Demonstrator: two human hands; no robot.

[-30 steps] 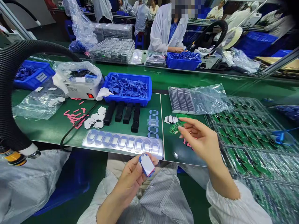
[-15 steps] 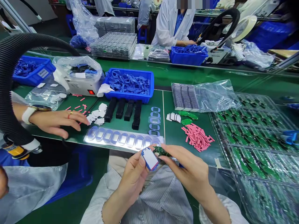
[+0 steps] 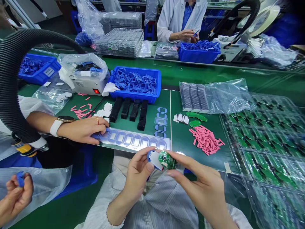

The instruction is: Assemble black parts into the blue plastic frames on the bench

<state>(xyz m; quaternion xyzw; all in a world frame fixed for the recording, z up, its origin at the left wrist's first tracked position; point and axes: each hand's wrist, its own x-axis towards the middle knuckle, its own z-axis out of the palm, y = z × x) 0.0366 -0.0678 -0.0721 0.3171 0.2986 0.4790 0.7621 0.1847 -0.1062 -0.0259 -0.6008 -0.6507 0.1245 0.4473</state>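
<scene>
My left hand [image 3: 137, 171] grips a blue plastic case [image 3: 150, 156] by its edge, in front of my lap. A white rectangular piece [image 3: 156, 160] lies inside the case. Between the thumb and fingers of my right hand [image 3: 197, 178] is a green circuit board [image 3: 167, 160], which overlaps the right part of the case. Just beyond my hands, a clear strip of oval blue frames [image 3: 128, 140] lies along the table's front edge. Pink strips [image 3: 207, 140] are piled to the right, near small white pieces [image 3: 181, 119] and green boards [image 3: 196, 116].
A co-worker's hand [image 3: 83, 128] rests at the left end of the strip; another hand [image 3: 23, 187] holds a blue part. Black bundles [image 3: 142, 116] stand before a blue bin [image 3: 135, 95]. Clear trays of boards [image 3: 262, 149] fill the right side. A black hose [image 3: 9, 82] arches at left.
The green board has turned its flat face into view and now overlaps the white piece in the case. The co-worker's hand has moved right onto the strip. The view has shifted slightly.
</scene>
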